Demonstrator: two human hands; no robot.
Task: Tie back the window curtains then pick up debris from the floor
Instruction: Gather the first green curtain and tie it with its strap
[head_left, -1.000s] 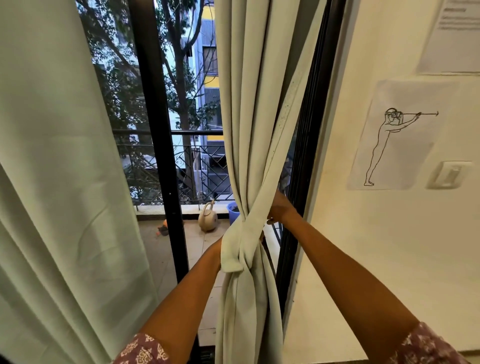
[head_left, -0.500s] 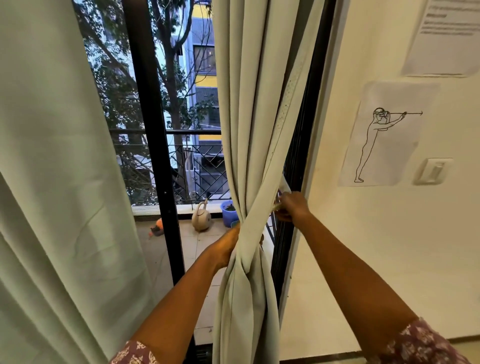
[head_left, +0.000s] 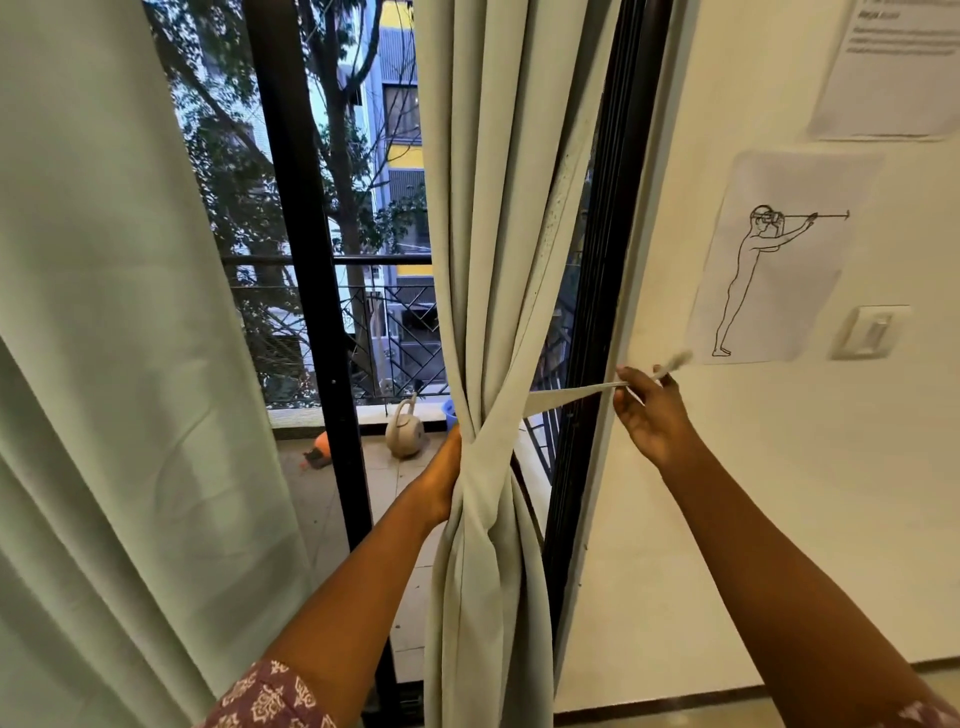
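The right hand pinches the tie-back strip and draws it taut toward 3 o'clock to cinch the gathered curtain, while the left hand braces the bundle; its fingers are hidden, grip unclear

Left hand fingers hidden behind curtain. Tie tip past right hand blurred. Notice text unreadable, cut by top and right edges. Left curtain cut by frame.
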